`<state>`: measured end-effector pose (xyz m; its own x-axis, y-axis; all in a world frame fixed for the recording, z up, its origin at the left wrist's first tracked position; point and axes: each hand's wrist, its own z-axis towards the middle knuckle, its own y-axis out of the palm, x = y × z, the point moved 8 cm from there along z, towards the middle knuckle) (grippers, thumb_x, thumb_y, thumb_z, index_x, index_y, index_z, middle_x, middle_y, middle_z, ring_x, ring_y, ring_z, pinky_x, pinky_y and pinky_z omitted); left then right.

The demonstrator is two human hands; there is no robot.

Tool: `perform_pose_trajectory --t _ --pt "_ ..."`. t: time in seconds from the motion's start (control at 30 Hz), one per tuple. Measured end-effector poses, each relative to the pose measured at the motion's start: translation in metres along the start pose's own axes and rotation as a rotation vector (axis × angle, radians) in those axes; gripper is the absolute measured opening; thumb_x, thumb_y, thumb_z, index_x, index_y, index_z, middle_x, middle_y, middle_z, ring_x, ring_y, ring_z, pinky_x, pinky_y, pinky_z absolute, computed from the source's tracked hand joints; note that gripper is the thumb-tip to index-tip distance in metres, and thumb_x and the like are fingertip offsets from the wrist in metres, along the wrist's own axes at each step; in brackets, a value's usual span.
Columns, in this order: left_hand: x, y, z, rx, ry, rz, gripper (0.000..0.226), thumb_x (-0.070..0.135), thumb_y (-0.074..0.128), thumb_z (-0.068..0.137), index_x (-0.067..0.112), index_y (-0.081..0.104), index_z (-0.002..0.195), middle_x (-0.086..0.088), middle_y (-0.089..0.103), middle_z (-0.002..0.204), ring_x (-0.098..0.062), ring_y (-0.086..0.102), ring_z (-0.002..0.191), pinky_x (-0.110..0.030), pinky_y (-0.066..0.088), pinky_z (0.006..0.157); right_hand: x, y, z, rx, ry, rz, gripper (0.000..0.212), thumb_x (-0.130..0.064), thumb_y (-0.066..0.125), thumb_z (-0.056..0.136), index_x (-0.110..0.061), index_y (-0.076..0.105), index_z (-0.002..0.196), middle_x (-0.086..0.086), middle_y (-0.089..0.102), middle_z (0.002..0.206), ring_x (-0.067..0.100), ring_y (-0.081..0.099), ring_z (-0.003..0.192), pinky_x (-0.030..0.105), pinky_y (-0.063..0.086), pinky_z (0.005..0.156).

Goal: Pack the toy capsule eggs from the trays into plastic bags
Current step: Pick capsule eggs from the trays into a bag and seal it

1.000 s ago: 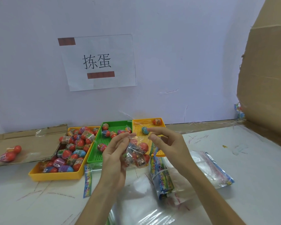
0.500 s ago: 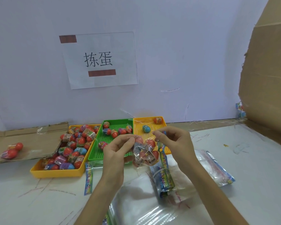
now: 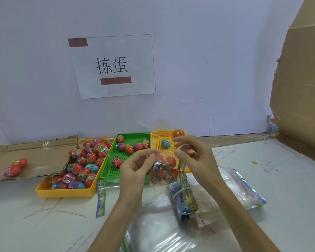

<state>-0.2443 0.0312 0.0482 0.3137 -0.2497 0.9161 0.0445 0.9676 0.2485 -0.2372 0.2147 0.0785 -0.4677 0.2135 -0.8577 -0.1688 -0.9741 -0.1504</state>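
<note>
the left hand (image 3: 135,168) is pinching the top of a filled bag (image 3: 164,170) at centre, the right hand (image 3: 195,157) is hovering at its 3 o'clock, fingers loosely spread, while one packed bag (image 3: 15,167) is lying at 9 o'clock and many eggs (image 3: 92,157) are waiting in trays (image 3: 65,193) toward 10 o'clock.

Green tray (image 3: 127,174), yellow trays (image 3: 65,193).

The right hand (image 3: 195,159) and the filled bag (image 3: 162,171) hide the near part of the orange tray (image 3: 155,140). The bottom edge cuts off the clear bags (image 3: 153,215). Whether the right hand grips anything is unclear.
</note>
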Motion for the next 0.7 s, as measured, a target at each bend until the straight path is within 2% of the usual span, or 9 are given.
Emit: perform_pose_trajectory --t 0.1,0.2,0.33,0.47,0.6,0.7 --pt "0.002 0.004 -0.002 -0.012 0.050 0.062 0.026 0.006 0.067 0.094 0.028 0.081 0.092 -0.003 0.078 0.093 -0.012 0.073 0.088 -0.020 0.057 0.074 -0.011 0.007 -0.004 -0.039 -0.107 -0.091 0.019 -0.038 0.077 0.082 -0.029 0.074 0.099 -0.011 0.068 0.102 0.013 0.063 0.104 0.018 0.046 0.086" --pt "0.004 0.006 -0.003 -0.018 0.066 0.067 0.015 0.020 0.071 0.087 0.027 0.081 0.097 -0.002 0.078 0.096 -0.014 0.074 0.093 -0.023 0.058 0.077 -0.015 0.012 -0.006 -0.014 -0.163 -0.123 0.006 -0.024 0.080 0.085 -0.020 0.075 0.085 -0.006 0.067 0.094 0.016 0.064 0.100 0.029 0.049 0.089" --pt "-0.001 0.009 -0.003 -0.065 -0.002 0.023 0.036 0.030 0.075 0.079 0.019 0.076 0.114 -0.001 0.079 0.104 -0.013 0.074 0.102 -0.021 0.058 0.082 -0.015 0.009 -0.005 0.023 -0.175 -0.098 0.011 -0.014 0.077 0.088 -0.020 0.072 0.081 -0.005 0.067 0.085 0.019 0.064 0.088 0.035 0.051 0.082" --pt "0.000 0.010 -0.002 -0.099 -0.001 0.049 0.025 0.033 0.078 0.076 0.022 0.082 0.098 -0.004 0.079 0.098 -0.015 0.074 0.095 -0.022 0.058 0.078 -0.013 0.006 -0.006 0.031 -0.149 -0.103 0.011 -0.014 0.074 0.090 -0.021 0.071 0.083 -0.008 0.069 0.081 0.017 0.065 0.084 0.025 0.049 0.078" --pt "-0.003 0.010 -0.001 -0.102 -0.040 0.001 0.020 0.028 0.076 0.077 0.019 0.082 0.094 -0.005 0.079 0.092 -0.011 0.073 0.084 -0.020 0.056 0.069 -0.013 0.006 -0.006 0.037 -0.137 -0.116 0.009 -0.015 0.075 0.090 -0.021 0.072 0.083 -0.011 0.069 0.081 0.013 0.064 0.084 0.014 0.045 0.075" --pt "-0.006 0.010 -0.002 -0.105 -0.065 -0.020 0.018 0.026 0.074 0.078 0.018 0.081 0.093 -0.005 0.078 0.091 -0.012 0.072 0.084 -0.021 0.056 0.070 -0.013 0.008 -0.006 0.037 -0.127 -0.139 0.008 -0.016 0.076 0.089 -0.021 0.073 0.084 -0.014 0.069 0.081 0.012 0.065 0.086 0.014 0.045 0.075"
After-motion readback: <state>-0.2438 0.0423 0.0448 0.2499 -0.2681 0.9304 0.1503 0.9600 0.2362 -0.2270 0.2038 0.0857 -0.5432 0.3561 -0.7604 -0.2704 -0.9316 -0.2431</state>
